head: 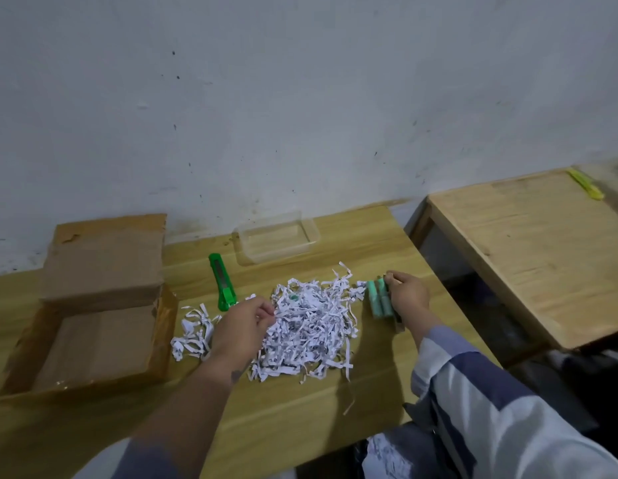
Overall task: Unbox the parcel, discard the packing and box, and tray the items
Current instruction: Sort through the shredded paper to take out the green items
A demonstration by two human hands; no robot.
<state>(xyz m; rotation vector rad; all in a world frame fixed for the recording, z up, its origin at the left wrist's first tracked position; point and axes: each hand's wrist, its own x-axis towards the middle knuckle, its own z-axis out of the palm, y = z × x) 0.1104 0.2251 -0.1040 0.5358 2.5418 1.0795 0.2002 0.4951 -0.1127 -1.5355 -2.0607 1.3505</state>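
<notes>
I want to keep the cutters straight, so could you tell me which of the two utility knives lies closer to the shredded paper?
The green utility knife, lying just left of the shredded paper; the yellow utility knife lies on the separate table far right.

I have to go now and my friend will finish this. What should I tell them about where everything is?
Left hand: pinching strands at the shredded paper pile's left edge.
Right hand: gripping green tubes at the pile's right side.
Cardboard box: open, left on the table, looks emptied.
Clear tray: behind the pile, nothing in it.
Green cutter: lying between box and pile.
Done: box opened, packing tipped out.
Left: tray the tubes, check the pile (something green shows inside), bin paper and box.
</notes>
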